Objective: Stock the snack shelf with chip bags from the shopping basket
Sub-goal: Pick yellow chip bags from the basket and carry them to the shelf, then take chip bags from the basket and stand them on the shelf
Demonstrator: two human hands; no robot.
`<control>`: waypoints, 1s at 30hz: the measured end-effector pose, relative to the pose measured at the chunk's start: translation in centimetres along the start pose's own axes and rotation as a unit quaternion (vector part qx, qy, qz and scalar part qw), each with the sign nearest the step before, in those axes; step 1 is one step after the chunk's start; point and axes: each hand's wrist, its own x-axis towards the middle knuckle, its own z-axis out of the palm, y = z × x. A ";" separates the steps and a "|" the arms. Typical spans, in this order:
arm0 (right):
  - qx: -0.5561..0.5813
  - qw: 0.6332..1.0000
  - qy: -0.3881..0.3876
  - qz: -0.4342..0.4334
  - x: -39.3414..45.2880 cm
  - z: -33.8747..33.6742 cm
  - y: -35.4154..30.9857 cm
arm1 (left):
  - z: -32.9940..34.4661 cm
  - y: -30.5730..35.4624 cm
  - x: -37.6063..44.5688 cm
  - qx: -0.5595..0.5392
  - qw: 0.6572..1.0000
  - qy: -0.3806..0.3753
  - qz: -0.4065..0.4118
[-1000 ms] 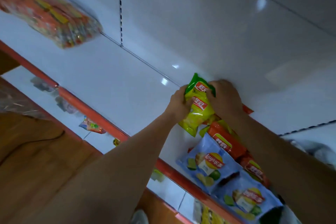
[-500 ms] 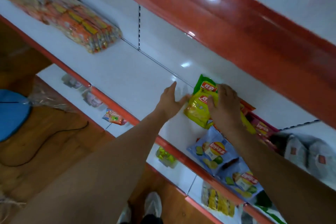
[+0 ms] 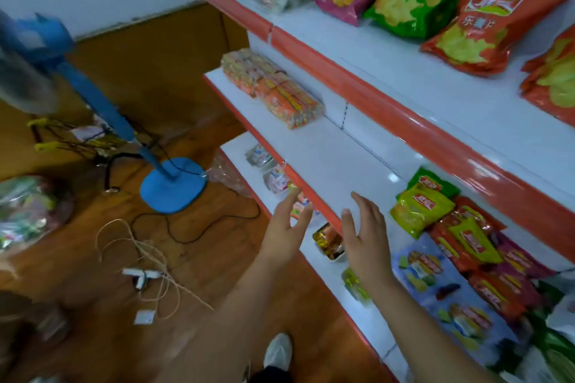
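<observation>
Left hand [image 3: 287, 227] and right hand [image 3: 364, 236] both spread wide, holding nothing, in front of the red shelf edge [image 3: 314, 199], small yellow chip bag [image 3: 420, 211] lying on the white shelf [image 3: 339, 162] beside the right hand, bare white room to its left

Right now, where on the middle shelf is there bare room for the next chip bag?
Free: the white stretch of the middle shelf between the orange snack bundle and the yellow-green chip bag. Right of that bag, the chip bags overlap in a crowded pile. Both hands, left hand and right hand, are empty.
</observation>
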 end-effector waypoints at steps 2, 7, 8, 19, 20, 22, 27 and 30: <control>0.042 0.998 -0.035 -0.015 -1.7 0.7 -1.6 | -1.7 -0.2 -3.1 -0.015 0.999 0.026 -0.014; 0.088 0.967 -0.198 -0.133 -8.5 2.6 -6.9 | -7.2 -1.1 -15.6 -0.049 0.978 0.198 -0.054; 0.096 0.956 -0.230 -0.156 -10.2 3.0 -8.1 | -8.2 -1.5 -18.3 -0.060 0.970 0.226 -0.071; 0.105 0.771 -0.547 -0.308 -37.4 9.6 -20.1 | -16.1 -9.6 -50.8 -0.139 0.818 0.522 -0.198; 0.103 0.749 -0.573 -0.317 -40.6 10.4 -20.8 | -16.7 -10.5 -54.0 -0.152 0.797 0.546 -0.207; 0.104 0.705 -0.625 -0.318 -47.5 11.9 -22.2 | -17.6 -12.6 -61.0 -0.166 0.754 0.596 -0.221; 0.076 0.628 -0.705 -0.320 -64.8 14.6 -25.1 | -18.0 -18.7 -78.2 -0.210 0.669 0.668 -0.249; 0.048 0.596 -0.729 -0.334 -73.5 16.0 -25.8 | -18.1 -21.8 -86.9 -0.221 0.628 0.695 -0.270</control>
